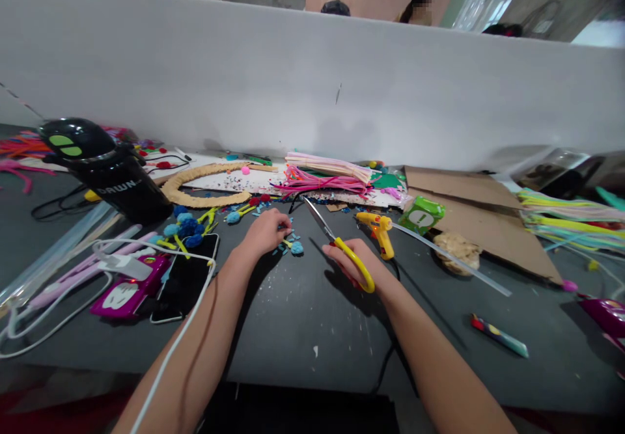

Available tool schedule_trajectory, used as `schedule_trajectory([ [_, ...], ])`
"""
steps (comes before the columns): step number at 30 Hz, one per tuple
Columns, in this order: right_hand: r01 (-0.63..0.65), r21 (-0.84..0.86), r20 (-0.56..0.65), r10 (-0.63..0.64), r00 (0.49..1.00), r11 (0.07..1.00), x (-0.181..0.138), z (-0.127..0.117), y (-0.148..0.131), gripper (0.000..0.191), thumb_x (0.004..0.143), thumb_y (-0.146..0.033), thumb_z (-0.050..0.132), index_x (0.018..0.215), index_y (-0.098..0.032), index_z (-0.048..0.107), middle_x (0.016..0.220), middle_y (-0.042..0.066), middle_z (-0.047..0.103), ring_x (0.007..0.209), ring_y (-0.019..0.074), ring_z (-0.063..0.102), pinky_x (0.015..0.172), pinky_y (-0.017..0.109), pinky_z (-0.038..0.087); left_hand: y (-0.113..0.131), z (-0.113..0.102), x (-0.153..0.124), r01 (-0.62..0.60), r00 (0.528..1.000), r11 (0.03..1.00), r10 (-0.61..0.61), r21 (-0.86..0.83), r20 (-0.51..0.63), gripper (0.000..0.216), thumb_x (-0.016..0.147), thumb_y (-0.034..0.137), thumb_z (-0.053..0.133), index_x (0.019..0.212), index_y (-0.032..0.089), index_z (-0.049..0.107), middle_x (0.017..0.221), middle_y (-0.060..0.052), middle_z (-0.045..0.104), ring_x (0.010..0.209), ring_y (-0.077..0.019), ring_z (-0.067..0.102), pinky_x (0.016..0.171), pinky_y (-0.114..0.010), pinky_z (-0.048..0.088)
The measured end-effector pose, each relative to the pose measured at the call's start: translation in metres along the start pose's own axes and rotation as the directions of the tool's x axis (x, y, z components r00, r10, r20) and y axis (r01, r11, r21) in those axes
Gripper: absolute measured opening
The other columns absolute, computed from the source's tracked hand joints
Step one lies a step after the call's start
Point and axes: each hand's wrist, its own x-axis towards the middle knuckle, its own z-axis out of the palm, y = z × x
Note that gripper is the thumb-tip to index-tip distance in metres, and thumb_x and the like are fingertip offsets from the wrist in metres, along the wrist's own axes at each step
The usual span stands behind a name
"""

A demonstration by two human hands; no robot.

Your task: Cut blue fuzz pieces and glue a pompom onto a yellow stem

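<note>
My right hand (352,265) grips yellow-handled scissors (336,237), blades closed and pointing up-left over the dark table (303,317). My left hand (266,231) rests on the table with fingers curled, pinching at small blue bits (289,245) beside a light blue pom-pom (297,248). What it pinches is too small to name. A yellow glue gun (379,231) lies just right of the scissors.
A black bottle (105,167) stands at the left, near a phone (185,278), a magenta device (127,289) and a white cable. Pipe cleaners (325,177), a cardboard ring (205,187), cardboard sheets (483,216) and a white partition (312,89) lie behind. People sit beyond it.
</note>
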Motion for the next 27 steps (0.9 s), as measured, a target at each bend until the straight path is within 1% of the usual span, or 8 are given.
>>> schedule_trajectory([
  [5, -0.001, -0.027, -0.004, 0.000, 1.000, 1.000, 0.001, 0.000, 0.002, 0.053, 0.084, -0.066, 0.051, 0.057, -0.023, 0.037, 0.042, -0.005, 0.038, 0.031, 0.0091, 0.040, 0.031, 0.022, 0.033, 0.007, -0.005, -0.001, -0.002, 0.998, 0.998, -0.002, -0.068, -0.067, 0.008, 0.079, 0.024, 0.062, 0.077, 0.018, 0.068, 0.085, -0.006, 0.059, 0.080, -0.0207, 0.056, 0.074, -0.032, 0.042],
  [11, 0.037, -0.130, -0.047, -0.043, 0.998, 0.991, 0.005, 0.000, 0.007, 0.054, 0.083, -0.068, 0.049, 0.057, -0.022, 0.038, 0.046, -0.005, 0.036, 0.037, 0.0083, 0.037, 0.037, 0.023, 0.029, 0.018, -0.012, 0.003, 0.058, 0.983, 0.961, -0.103, -0.271, -0.154, 0.016, 0.087, 0.032, 0.052, 0.087, 0.017, 0.060, 0.078, -0.003, 0.065, 0.069, -0.0168, 0.060, 0.066, -0.029, 0.047],
  [13, 0.065, -0.192, -0.091, -0.084, 0.992, 0.979, 0.007, 0.000, 0.008, 0.054, 0.081, -0.067, 0.053, 0.056, -0.021, 0.037, 0.049, -0.005, 0.034, 0.043, 0.0081, 0.035, 0.041, 0.024, 0.026, 0.021, -0.014, 0.004, 0.055, 0.975, 0.915, -0.135, -0.399, -0.175, 0.022, 0.086, 0.035, 0.055, 0.094, 0.016, 0.061, 0.081, -0.005, 0.068, 0.071, -0.0167, 0.064, 0.066, -0.028, 0.049],
  [15, 0.084, -0.256, -0.136, -0.122, 0.983, 0.963, 0.008, -0.001, 0.009, 0.053, 0.079, -0.065, 0.057, 0.056, -0.021, 0.040, 0.053, -0.004, 0.035, 0.049, 0.0090, 0.034, 0.045, 0.024, 0.024, 0.024, -0.015, 0.004, 0.038, 0.968, 0.817, -0.173, -0.575, -0.182, 0.031, 0.081, 0.037, 0.063, 0.103, 0.014, 0.064, 0.085, -0.006, 0.071, 0.075, -0.0176, 0.066, 0.068, -0.029, 0.052],
  [17, 0.083, -0.316, -0.168, -0.142, 0.976, 0.945, 0.008, -0.002, 0.010, 0.051, 0.078, -0.064, 0.059, 0.058, -0.020, 0.044, 0.056, -0.003, 0.039, 0.053, 0.0102, 0.035, 0.048, 0.025, 0.024, 0.025, -0.015, 0.003, 0.042, 0.965, 0.724, -0.208, -0.688, -0.160, 0.040, 0.077, 0.037, 0.069, 0.110, 0.014, 0.067, 0.089, -0.008, 0.073, 0.079, -0.0189, 0.068, 0.070, -0.030, 0.053],
  [20, 0.058, -0.392, -0.196, -0.145, 0.970, 0.918, 0.007, -0.004, 0.010, 0.048, 0.078, -0.064, 0.059, 0.060, -0.020, 0.051, 0.058, -0.002, 0.046, 0.055, 0.0119, 0.040, 0.050, 0.025, 0.027, 0.026, -0.014, 0.003, 0.081, 0.964, 0.677, -0.241, -0.731, -0.116, 0.046, 0.075, 0.038, 0.072, 0.114, 0.014, 0.070, 0.095, -0.010, 0.074, 0.083, -0.0209, 0.069, 0.071, -0.032, 0.055],
  [23, 0.023, -0.456, -0.217, -0.137, 0.967, 0.889, 0.005, -0.004, 0.009, 0.046, 0.078, -0.064, 0.059, 0.065, -0.021, 0.057, 0.061, -0.001, 0.053, 0.058, 0.0134, 0.045, 0.052, 0.025, 0.028, 0.029, -0.013, 0.003, 0.083, 0.962, 0.661, -0.250, -0.746, -0.114, 0.047, 0.074, 0.038, 0.072, 0.114, 0.013, 0.070, 0.099, -0.011, 0.074, 0.089, -0.0227, 0.070, 0.076, -0.034, 0.056],
  [27, -0.009, -0.516, -0.219, -0.122, 0.968, 0.857, 0.004, -0.003, 0.008, 0.046, 0.077, -0.065, 0.059, 0.067, -0.020, 0.061, 0.065, 0.002, 0.059, 0.060, 0.0146, 0.050, 0.053, 0.025, 0.029, 0.034, -0.014, 0.003, 0.064, 0.967, 0.698, -0.221, -0.713, -0.129, 0.040, 0.076, 0.034, 0.069, 0.110, 0.013, 0.072, 0.097, -0.009, 0.074, 0.093, -0.0231, 0.070, 0.079, -0.034, 0.056],
])
